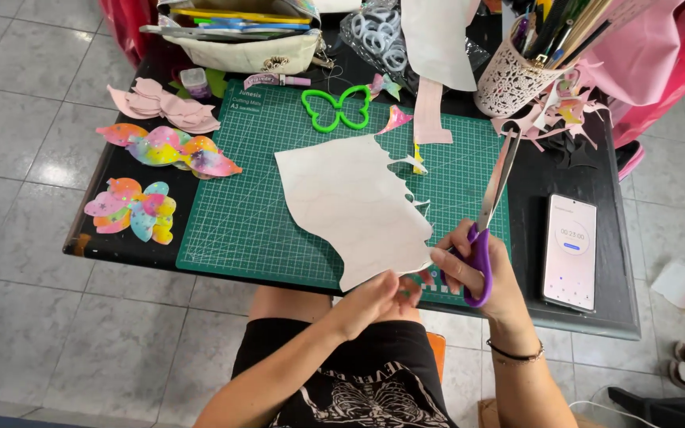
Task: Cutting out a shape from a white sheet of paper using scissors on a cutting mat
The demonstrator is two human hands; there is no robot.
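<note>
- At the near edge of the green gridded cutting mat (239,214), a large off-white sheet with a jagged cut-out right edge (358,210) lies flat; its long axis runs from the mat's middle down and to the right, towards the person's body.
- The left hand (374,299) pinches the sheet's lower corner between thumb and fingers, fingers curled narrow, forearm coming up from the lap.
- The right hand (481,273) sits just to the right of that corner, nearly touching the left, closed through the loops of purple-handled scissors (489,210).
- The scissors' blades point up and away from the body, lying just beside the sheet's ragged right edge; whether they are parted I cannot tell.
- Both hands are about equally near the sheet's bottom corner, and the rest of the sheet stretches away up and left of them.
- A white phone showing a timer (571,252) lies to the right of the right hand, and a green butterfly-shaped outline (336,108) rests beyond the sheet's far end.
</note>
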